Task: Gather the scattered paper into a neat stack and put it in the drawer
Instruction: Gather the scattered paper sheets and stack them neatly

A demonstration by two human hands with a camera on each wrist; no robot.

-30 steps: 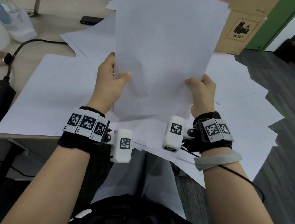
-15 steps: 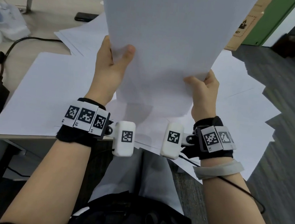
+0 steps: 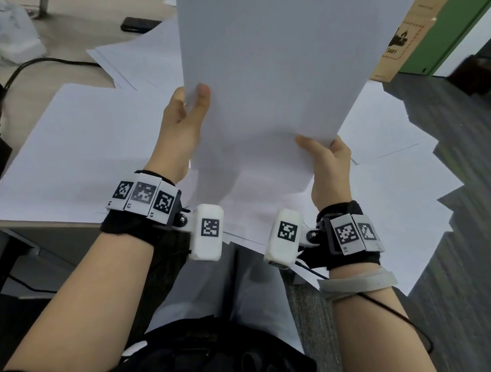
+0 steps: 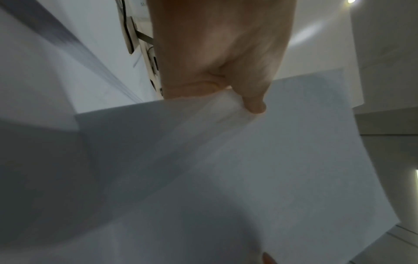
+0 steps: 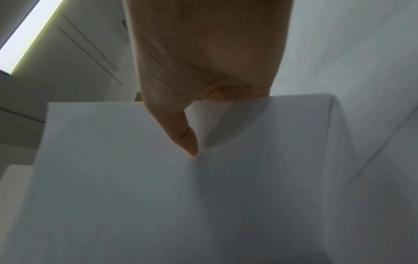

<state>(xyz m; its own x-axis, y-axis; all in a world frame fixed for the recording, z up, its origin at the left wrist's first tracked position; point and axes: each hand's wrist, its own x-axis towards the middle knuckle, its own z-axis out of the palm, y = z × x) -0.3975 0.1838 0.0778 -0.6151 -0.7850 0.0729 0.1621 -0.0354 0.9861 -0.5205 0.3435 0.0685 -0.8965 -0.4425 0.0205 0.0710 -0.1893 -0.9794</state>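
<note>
We hold paper stack (image 3: pixel 272 51) upright above worktop (image 3: pixel 71 37): left grip (image 3: pixel 181 123) & right grip (image 3: pixel 329 167) each pinch its lower edge w/ thumb; loose sheets (image 3: pixel 89 152) below; cardboard box (image 3: pixel 402 35) label reads "3481"

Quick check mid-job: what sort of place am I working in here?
Most likely an office. A desk is covered with loose paper, a cardboard box stands at its far end, and grey carpet covers the floor.

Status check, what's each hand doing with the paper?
Left hand and right hand both gripping the held sheets, lifted upright. Loose paper still covers desk. No drawer in view.
</note>
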